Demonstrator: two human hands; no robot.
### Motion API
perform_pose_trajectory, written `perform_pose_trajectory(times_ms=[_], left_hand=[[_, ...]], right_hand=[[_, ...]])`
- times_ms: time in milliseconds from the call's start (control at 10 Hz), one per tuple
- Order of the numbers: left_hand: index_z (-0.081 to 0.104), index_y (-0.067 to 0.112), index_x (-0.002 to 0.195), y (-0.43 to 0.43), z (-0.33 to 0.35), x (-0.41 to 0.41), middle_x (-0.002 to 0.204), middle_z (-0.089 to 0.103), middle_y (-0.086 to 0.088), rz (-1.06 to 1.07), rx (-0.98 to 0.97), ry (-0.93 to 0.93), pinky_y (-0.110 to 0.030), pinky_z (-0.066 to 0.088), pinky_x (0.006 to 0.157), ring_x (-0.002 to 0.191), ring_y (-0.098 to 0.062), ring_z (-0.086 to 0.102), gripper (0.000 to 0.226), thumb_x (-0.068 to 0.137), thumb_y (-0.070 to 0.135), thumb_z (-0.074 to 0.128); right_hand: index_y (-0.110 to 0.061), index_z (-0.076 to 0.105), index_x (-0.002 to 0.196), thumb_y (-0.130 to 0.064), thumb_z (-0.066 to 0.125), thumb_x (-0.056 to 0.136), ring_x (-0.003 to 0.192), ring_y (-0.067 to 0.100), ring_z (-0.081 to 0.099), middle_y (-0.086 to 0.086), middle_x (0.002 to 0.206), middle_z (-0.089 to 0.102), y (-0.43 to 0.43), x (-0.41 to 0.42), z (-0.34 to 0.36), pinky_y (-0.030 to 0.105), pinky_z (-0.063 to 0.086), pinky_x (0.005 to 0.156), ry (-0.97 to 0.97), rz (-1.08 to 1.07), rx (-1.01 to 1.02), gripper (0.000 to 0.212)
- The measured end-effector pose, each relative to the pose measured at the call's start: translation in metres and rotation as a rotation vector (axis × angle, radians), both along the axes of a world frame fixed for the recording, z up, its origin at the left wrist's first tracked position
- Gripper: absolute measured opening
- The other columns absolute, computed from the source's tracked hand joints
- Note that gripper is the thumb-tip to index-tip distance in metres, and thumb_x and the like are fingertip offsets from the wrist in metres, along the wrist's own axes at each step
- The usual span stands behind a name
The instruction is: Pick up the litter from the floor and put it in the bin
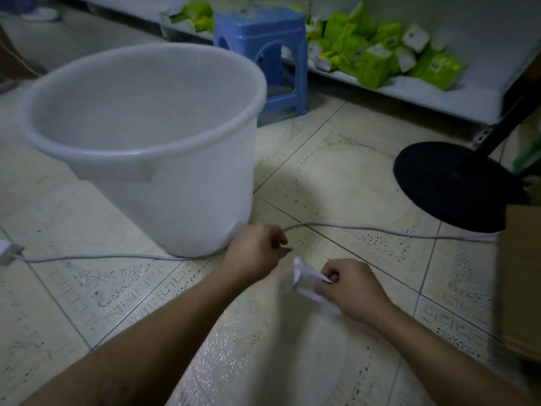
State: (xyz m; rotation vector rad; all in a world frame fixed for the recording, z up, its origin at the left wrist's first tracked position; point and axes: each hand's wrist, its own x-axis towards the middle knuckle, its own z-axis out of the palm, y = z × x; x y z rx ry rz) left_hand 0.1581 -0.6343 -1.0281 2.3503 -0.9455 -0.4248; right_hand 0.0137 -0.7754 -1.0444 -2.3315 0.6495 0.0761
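A large white plastic bin (140,159) stands on the tiled floor, left of centre, and looks empty inside. My right hand (351,288) is low over the floor, fingers closed on a crumpled white and clear piece of litter (304,281). My left hand (257,250) is close beside the bin's base with its fingers curled shut, and a small thin scrap (286,248) seems pinched at the fingertips; motion blur makes that unclear.
A grey cable (380,231) runs across the floor past the bin's base. A blue stool (263,54) stands behind the bin. A black round stand base (448,183) and a cardboard box (521,276) sit at right. Green packets (377,51) lie on a low shelf.
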Motion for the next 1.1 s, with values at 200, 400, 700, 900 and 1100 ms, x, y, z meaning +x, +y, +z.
perform_pose_trajectory(times_ms=[200,400,700,900,1100], left_hand=[[0.07,0.022,0.095,-0.006,0.116,0.04,0.087,0.071,0.005,-0.107,-0.124,-0.327,-0.023,0.047,0.066,0.07,-0.006,0.058,0.016,0.084,0.034,0.069],[0.067,0.023,0.107,0.006,0.201,0.074,0.097,0.072,0.0,-0.1,-0.16,-0.596,-0.038,0.053,0.077,0.086,-0.017,0.063,0.022,0.087,0.034,0.064],[0.071,0.022,0.094,0.104,0.219,0.163,0.076,0.07,0.006,0.35,-0.279,-0.462,-0.036,0.055,0.069,0.07,-0.017,0.064,0.022,0.078,0.037,0.072],[0.069,0.022,0.108,0.128,0.204,0.181,0.101,0.071,0.003,0.382,-0.212,-0.348,-0.034,0.053,0.076,0.085,-0.015,0.062,0.037,0.075,0.037,0.076],[0.057,0.029,0.124,0.124,0.195,0.175,0.127,0.06,0.005,0.273,-0.046,-0.398,-0.037,0.046,0.094,0.114,-0.016,0.053,0.048,0.079,0.041,0.069]], right_hand=[[-0.018,0.063,0.06,-0.029,0.071,0.08,0.044,0.005,0.042,-0.005,0.048,0.05,-0.019,0.032,0.077,0.022,0.034,0.048,-0.082,-0.005,0.041,0.024],[-0.014,0.07,0.068,-0.023,0.067,0.08,0.053,0.01,0.049,0.006,0.061,0.063,-0.009,0.089,0.176,0.026,0.039,0.05,-0.223,-0.013,-0.06,0.015],[-0.013,0.069,0.065,-0.02,0.071,0.078,0.056,0.016,0.054,0.004,0.063,0.064,0.039,0.192,0.264,0.029,0.046,0.048,-0.485,-0.071,0.055,0.015],[-0.022,0.071,0.097,-0.043,0.072,0.075,0.086,0.02,0.064,0.002,0.094,0.071,0.074,0.248,0.242,0.035,0.053,0.077,-0.277,-0.055,-0.285,0.03],[-0.033,0.054,0.129,-0.061,0.062,0.074,0.125,0.025,0.044,0.001,0.135,0.054,0.074,0.245,0.206,0.046,0.032,0.103,-0.226,0.023,-0.654,0.062]])
